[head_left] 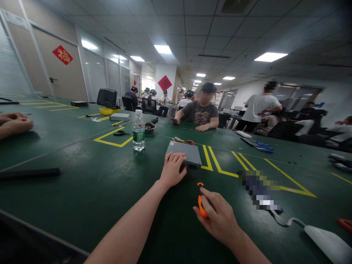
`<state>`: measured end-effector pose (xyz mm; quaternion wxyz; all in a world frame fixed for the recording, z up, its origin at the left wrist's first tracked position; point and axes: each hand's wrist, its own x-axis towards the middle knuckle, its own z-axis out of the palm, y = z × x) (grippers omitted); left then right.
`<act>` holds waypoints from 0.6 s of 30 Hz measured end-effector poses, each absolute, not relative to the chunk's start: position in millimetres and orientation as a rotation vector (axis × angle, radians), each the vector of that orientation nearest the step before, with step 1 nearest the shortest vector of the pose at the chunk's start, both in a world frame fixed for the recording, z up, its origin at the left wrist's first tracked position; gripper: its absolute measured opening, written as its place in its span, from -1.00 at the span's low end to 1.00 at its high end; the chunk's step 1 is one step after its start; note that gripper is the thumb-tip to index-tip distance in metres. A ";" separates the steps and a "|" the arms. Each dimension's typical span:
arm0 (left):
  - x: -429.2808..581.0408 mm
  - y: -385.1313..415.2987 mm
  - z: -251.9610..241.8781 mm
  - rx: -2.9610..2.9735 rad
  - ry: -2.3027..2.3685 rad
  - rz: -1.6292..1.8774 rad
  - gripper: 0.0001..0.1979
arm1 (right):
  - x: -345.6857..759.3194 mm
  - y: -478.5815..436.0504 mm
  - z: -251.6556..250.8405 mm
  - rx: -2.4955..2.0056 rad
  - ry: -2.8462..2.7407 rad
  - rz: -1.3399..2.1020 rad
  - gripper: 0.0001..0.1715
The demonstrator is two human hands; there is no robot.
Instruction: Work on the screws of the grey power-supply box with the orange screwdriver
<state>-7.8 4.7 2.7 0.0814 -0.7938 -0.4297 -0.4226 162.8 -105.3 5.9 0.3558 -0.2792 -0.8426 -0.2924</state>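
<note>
A grey metal computer power supply [189, 151] lies flat on the green table, its bundle of coloured wires at the far side. My left hand [173, 167] grips its near left corner, fingers over the top and thumb down by the front face. In my right hand [217, 212] is a screwdriver [202, 206] with an orange and black handle, held between thumb and fingers. Its thin shaft points away from me, up to the near right corner of the power supply. Whether the tip touches a screw there, I cannot tell.
A water bottle [138, 131] stands left of the power supply, with a metal bowl [150, 128] behind. To the right lie a blurred-out dark object [258, 190] with a white cable and a white pouch-like item [327, 240]. A person [202, 110] sits opposite; another person's hands [16, 124] show at left.
</note>
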 end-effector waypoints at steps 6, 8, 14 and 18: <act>-8.0 5.5 1.6 -2.371 -1.286 -1.257 -0.70 | 168.4 -110.8 -0.1 -0.798 -2.309 -0.640 -0.80; -8.1 5.5 1.7 -2.377 -1.285 -1.258 -0.70 | 168.4 -109.6 -2.0 -0.846 -2.329 -0.607 -0.76; -8.3 5.4 2.7 -2.382 -1.301 -1.233 -0.72 | 172.6 -99.8 3.9 -0.862 -2.099 -0.658 -0.75; -8.1 5.7 2.9 -2.382 -1.300 -1.233 -0.73 | 174.6 -102.0 10.7 -0.798 -2.094 -0.665 -0.75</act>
